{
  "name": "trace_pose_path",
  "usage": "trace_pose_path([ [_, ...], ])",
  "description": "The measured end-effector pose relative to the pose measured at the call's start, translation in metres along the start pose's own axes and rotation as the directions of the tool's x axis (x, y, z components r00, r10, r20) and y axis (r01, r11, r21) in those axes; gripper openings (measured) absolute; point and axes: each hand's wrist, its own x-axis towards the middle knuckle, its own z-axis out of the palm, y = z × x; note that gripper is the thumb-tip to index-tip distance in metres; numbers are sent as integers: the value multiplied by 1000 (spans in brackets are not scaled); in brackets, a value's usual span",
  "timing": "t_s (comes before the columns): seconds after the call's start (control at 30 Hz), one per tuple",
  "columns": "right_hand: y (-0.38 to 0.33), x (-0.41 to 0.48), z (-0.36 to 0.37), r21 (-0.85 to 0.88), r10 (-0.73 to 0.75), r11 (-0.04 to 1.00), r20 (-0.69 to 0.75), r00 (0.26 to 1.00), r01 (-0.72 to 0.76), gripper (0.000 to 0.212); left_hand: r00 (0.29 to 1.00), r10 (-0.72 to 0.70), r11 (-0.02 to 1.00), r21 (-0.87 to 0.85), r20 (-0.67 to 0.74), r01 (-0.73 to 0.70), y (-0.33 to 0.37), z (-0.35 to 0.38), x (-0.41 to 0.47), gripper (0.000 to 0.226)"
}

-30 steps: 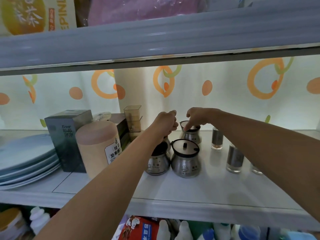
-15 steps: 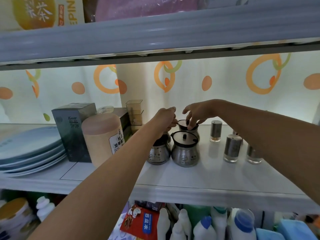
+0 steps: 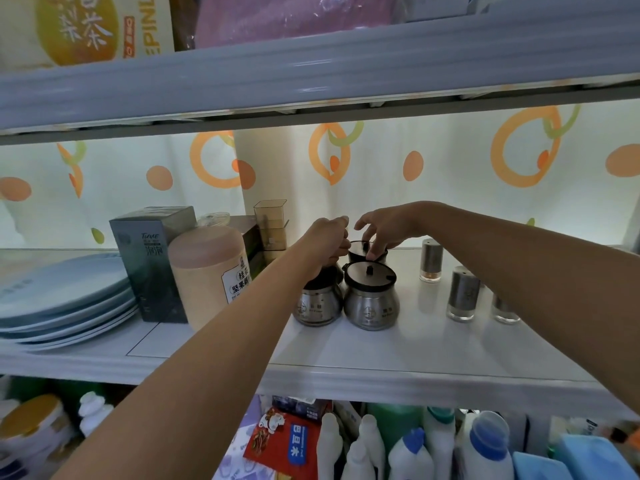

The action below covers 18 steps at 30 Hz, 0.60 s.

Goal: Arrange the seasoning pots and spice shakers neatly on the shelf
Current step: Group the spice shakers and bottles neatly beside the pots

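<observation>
Steel seasoning pots with dark lids stand grouped mid-shelf: a front left pot [image 3: 313, 306], a front right pot [image 3: 371, 303] and a back right pot [image 3: 363, 251]. My right hand [image 3: 384, 228] reaches over from the right, and its fingertips pinch the back right pot's lid. My left hand [image 3: 327, 244] is curled, fingers down, over a back left pot that it hides almost entirely. Three steel spice shakers stand apart to the right: a far shaker [image 3: 431, 259], a middle shaker [image 3: 463, 297] and a near shaker [image 3: 504, 308] partly behind my right forearm.
A tan canister [image 3: 207, 275], a dark box [image 3: 149, 261], clear plastic containers [image 3: 272, 223] and stacked blue plates [image 3: 59, 299] fill the shelf's left side. The upper shelf edge [image 3: 311, 74] hangs close overhead. Bottles [image 3: 408, 452] crowd the shelf below.
Both hands stay at the back pots. My right hand's fingers lifted, spread, then settled on the back right pot's lid. The view has shifted slightly.
</observation>
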Motion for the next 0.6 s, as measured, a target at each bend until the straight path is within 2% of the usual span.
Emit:
trace_pose_path([
  [0.33, -5, -13, 1, 4, -20, 1000, 0, 1000, 20, 80, 1000, 21, 1000, 0, 11, -21, 3, 2, -9, 34],
  [0.4, -5, -28, -3, 28, -61, 998, -91, 994, 64, 71, 998, 61, 998, -26, 20, -61, 9, 7, -14, 34],
  [0.47, -3, -51, -9, 70, -89, 992, -245, 966, 109, 58, 993, 111, 991, -75, 30, -108, 19, 16, -23, 31],
  [0.53, 4, -80, -11, 212, -84, 959, -415, 906, 186, 42, 985, 174, 972, -163, 17, -169, 30, 28, -37, 26],
  [0.6, 13, -115, -4, 417, -23, 855, -564, 825, 309, 25, 974, 224, 930, -301, 6, -212, 36, 42, -58, 20],
])
